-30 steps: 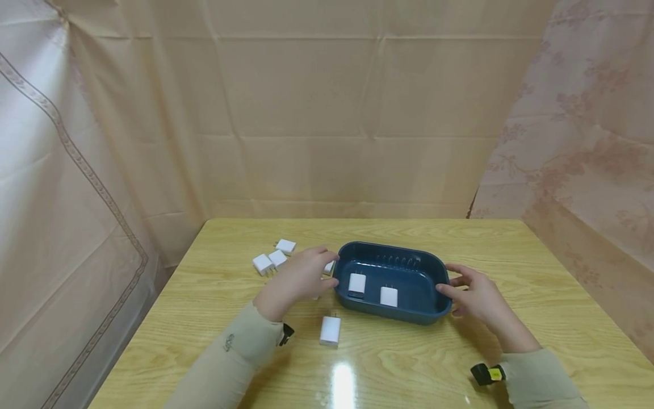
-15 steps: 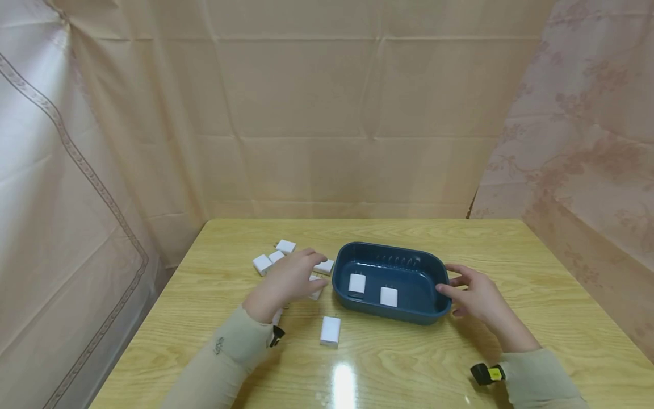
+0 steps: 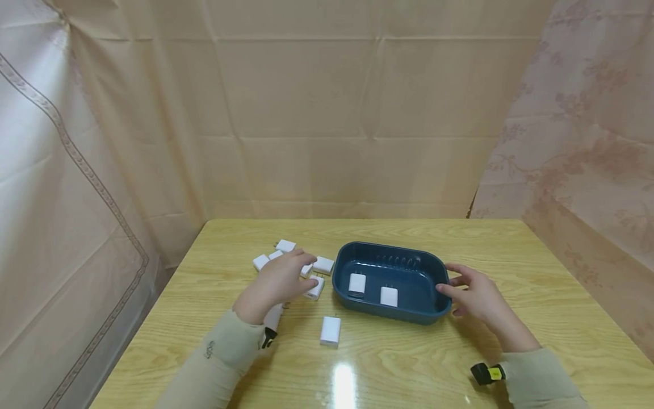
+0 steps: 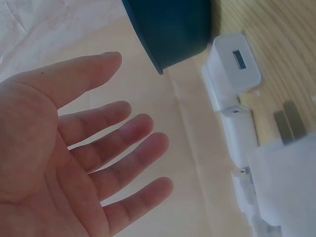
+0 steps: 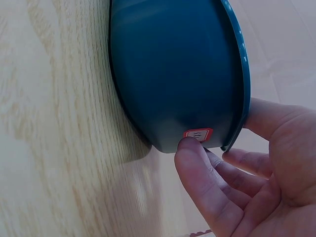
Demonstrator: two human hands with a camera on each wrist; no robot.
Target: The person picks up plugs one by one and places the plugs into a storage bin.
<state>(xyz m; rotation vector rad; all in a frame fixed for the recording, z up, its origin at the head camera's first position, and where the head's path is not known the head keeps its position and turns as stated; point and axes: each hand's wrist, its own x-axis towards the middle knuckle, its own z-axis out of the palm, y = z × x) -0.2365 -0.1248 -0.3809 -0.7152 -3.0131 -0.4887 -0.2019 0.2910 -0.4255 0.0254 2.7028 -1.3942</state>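
In the head view my left hand [image 3: 276, 282] is over the white chargers on the left, its fingers spread and nothing between them. The left wrist view shows its bare palm [image 4: 59, 153] apart from the basin and from a white charger [image 4: 237, 64] with a USB port. A charger [image 3: 314, 288] lies by its thumb, another [image 3: 323, 264] beside the basin. My right hand [image 3: 477, 298] holds the right end of the dark blue basin [image 3: 393, 315], thumb over the rim; in the right wrist view a fingertip touches the outer wall [image 5: 173, 74] at a red-edged label [image 5: 198, 134].
Two chargers, one at left [image 3: 357, 283] and one at the middle [image 3: 389, 296], lie in the basin. A lone charger [image 3: 330, 330] lies in front of it. Further chargers [image 3: 285, 246] are at the back left of the wooden table [image 3: 409, 369]. Cloth [image 3: 327, 113] hangs behind.
My left hand has drawn away from the basin's left rim, moving left and a little towards me, uncovering chargers beside the basin. The right hand and basin stay about where they were.
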